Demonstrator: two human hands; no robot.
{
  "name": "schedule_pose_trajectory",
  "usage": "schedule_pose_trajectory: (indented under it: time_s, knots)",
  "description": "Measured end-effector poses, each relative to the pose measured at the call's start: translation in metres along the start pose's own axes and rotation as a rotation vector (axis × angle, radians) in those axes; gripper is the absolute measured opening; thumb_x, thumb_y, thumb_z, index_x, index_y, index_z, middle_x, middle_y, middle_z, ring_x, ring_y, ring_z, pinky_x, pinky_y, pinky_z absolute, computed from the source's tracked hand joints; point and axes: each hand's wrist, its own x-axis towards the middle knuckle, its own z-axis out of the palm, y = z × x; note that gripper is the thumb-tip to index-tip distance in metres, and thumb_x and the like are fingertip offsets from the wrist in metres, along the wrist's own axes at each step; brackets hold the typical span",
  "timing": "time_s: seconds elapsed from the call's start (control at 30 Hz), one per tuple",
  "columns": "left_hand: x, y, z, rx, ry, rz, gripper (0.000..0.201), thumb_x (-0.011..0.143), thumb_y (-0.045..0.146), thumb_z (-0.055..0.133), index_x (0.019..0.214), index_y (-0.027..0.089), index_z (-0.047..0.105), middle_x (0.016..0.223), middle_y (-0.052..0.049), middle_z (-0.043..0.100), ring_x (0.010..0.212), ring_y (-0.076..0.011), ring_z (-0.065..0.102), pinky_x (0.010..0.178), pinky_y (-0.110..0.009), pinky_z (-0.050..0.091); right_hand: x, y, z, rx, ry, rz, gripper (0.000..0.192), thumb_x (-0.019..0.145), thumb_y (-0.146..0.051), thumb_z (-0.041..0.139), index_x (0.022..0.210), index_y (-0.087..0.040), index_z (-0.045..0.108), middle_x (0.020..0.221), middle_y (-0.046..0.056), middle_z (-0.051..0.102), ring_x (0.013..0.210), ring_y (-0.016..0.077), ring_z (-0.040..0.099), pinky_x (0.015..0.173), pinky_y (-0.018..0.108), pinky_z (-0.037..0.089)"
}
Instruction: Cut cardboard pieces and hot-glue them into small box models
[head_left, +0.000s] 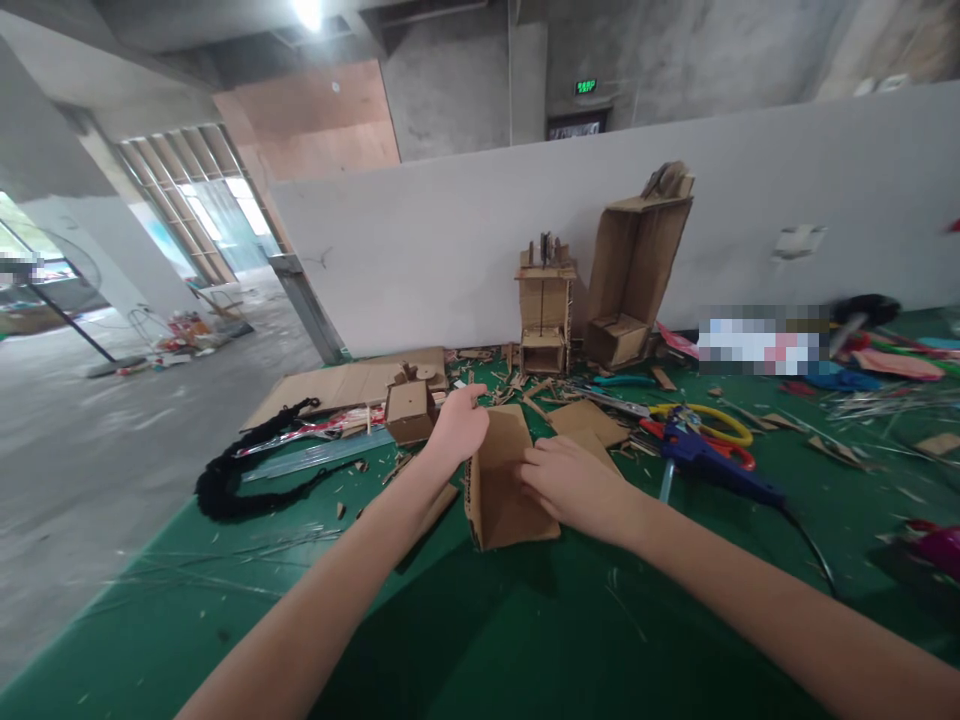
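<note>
A folded piece of cardboard [508, 505], shaped like an open tray with a raised left wall, is right in front of me on the green table. My left hand [463, 425] is closed at the far end of that left wall, its fingertips partly hidden. From the right, my right hand [574, 488] curls its fingers onto the cardboard's right side. Just left of my left hand is a small cardboard box [409, 412] with bits on top. A flat cardboard piece [587, 424] rests beyond my right hand.
A cardboard tower [544, 315] and a taller open cardboard case [636, 260] stand against the white partition [420, 250]. To the right are a blue glue gun [712, 470] with a cord and yellow-handled scissors [724, 425]. Black fuzzy strips [225, 480] and scraps lie left.
</note>
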Motion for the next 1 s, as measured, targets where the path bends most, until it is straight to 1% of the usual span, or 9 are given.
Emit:
schedule_pose_trajectory:
  time_s: [0.13,0.23,0.4,0.5,0.6,0.7,0.87,0.93,1.0]
  knots:
    - [0.001,-0.001,-0.001,-0.016,0.005,0.016,0.058,0.070,0.001,0.039,0.128,0.004,0.050,0.116,-0.015,0.062,0.076,-0.0160,0.063,0.064,-0.023,0.049,0.007,0.012,0.001,-0.054,-0.064,0.019,0.013,0.079,-0.005,0.052,0.084,-0.013,0.062,0.081,0.008,0.064,0.080,0.0209,0.058,0.069,0.031,0.039]
    - [0.000,-0.001,-0.002,-0.028,0.002,0.012,0.059,0.069,0.001,0.040,0.127,0.004,0.050,0.116,-0.014,0.062,0.085,-0.0180,0.062,0.068,-0.023,0.049,0.013,0.031,-0.003,-0.061,-0.072,0.068,0.017,0.079,-0.004,0.049,0.088,-0.012,0.061,0.086,0.010,0.064,0.084,0.0222,0.058,0.075,0.032,0.039]
    - [-0.002,0.001,-0.002,-0.032,-0.011,-0.011,0.058,0.071,0.002,0.041,0.128,0.006,0.050,0.104,-0.013,0.067,0.074,-0.0179,0.064,0.063,-0.025,0.050,0.016,0.073,-0.005,-0.067,-0.034,0.286,0.041,0.084,-0.006,0.036,0.124,-0.008,0.047,0.125,0.019,0.052,0.109,0.0276,0.050,0.086,0.037,0.038]
    - [-0.001,0.001,-0.001,-0.028,-0.012,-0.011,0.057,0.071,0.003,0.042,0.127,0.005,0.051,0.103,-0.014,0.068,0.069,-0.0176,0.063,0.061,-0.026,0.050,0.010,0.088,-0.002,-0.035,-0.138,0.341,0.034,0.084,-0.012,0.039,0.112,-0.009,0.058,0.113,0.020,0.061,0.103,0.0297,0.056,0.083,0.039,0.040]
    - [0.000,0.000,0.000,-0.033,-0.009,-0.013,0.057,0.071,0.003,0.042,0.127,0.007,0.051,0.101,-0.013,0.069,0.069,-0.0184,0.064,0.063,-0.027,0.051,0.005,0.095,-0.001,0.007,-0.243,0.348,0.027,0.083,-0.017,0.043,0.099,-0.013,0.065,0.103,0.017,0.066,0.098,0.0292,0.060,0.086,0.040,0.040]
    - [0.001,-0.001,0.000,-0.039,-0.006,-0.011,0.057,0.071,0.003,0.042,0.127,0.007,0.051,0.108,-0.014,0.067,0.074,-0.0193,0.065,0.068,-0.028,0.051,0.006,0.097,-0.003,0.043,-0.304,0.362,0.037,0.080,-0.022,0.046,0.113,-0.012,0.060,0.117,0.018,0.061,0.107,0.0304,0.056,0.089,0.041,0.039]
    - [0.001,-0.002,-0.001,-0.042,0.015,0.028,0.056,0.072,0.002,0.041,0.126,0.004,0.052,0.127,-0.014,0.056,0.090,-0.0205,0.064,0.078,-0.027,0.050,0.016,0.096,-0.007,0.048,-0.370,0.379,0.070,0.068,-0.030,0.056,0.135,-0.014,0.043,0.134,0.017,0.049,0.119,0.0360,0.046,0.093,0.047,0.036]
    - [0.001,-0.002,-0.001,-0.044,0.015,0.030,0.056,0.072,0.002,0.040,0.126,0.003,0.051,0.127,-0.015,0.056,0.088,-0.0203,0.064,0.078,-0.028,0.050,0.020,0.097,-0.008,0.029,-0.378,0.378,0.077,0.063,-0.031,0.059,0.137,-0.017,0.042,0.134,0.016,0.049,0.120,0.0376,0.043,0.094,0.050,0.033]
    - [0.001,-0.002,-0.001,-0.048,0.015,0.027,0.056,0.072,0.002,0.041,0.126,0.003,0.051,0.124,-0.015,0.059,0.087,-0.0205,0.065,0.080,-0.029,0.050,0.023,0.098,-0.009,0.012,-0.389,0.377,0.074,0.060,-0.033,0.062,0.131,-0.018,0.049,0.128,0.016,0.053,0.115,0.0384,0.045,0.093,0.051,0.033]
